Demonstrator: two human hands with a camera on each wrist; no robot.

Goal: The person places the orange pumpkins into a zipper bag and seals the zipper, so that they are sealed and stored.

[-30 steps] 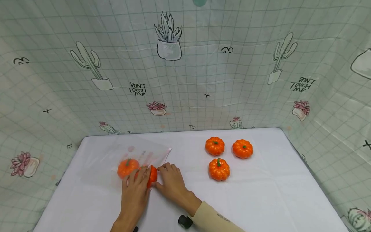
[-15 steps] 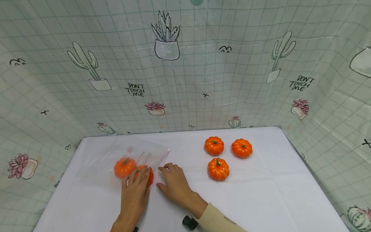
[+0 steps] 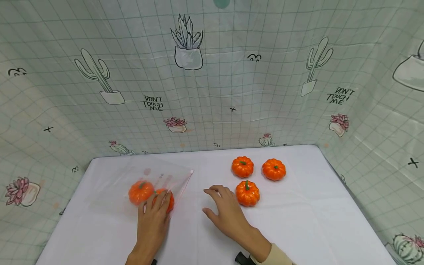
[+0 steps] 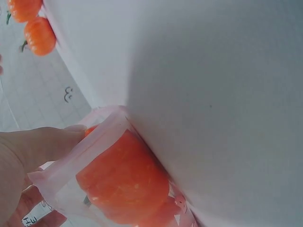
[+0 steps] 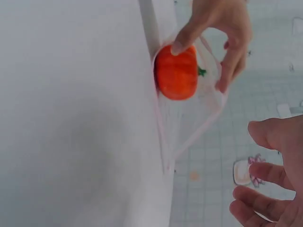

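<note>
A clear plastic bag with pink markings lies at the left of the table, with two small orange toy pumpkins inside, the farther pumpkin and the nearer pumpkin. My left hand holds the bag by its mouth. In the right wrist view the thumb of that left hand lies against the nearer pumpkin and its fingers are at the bag's edge. My right hand holds nothing, fingers loosely bent and apart. It is just left of a third orange pumpkin, above the table.
Two further orange pumpkins, a middle one and a right one, sit near the back of the white table. Behind the table hangs a grid-patterned curtain with cactus drawings.
My right hand has let go at the bag's mouth and moved right, toward the loose pumpkins. The nearer bagged pumpkin has shifted left, deeper into the bag. My left hand stays there.
</note>
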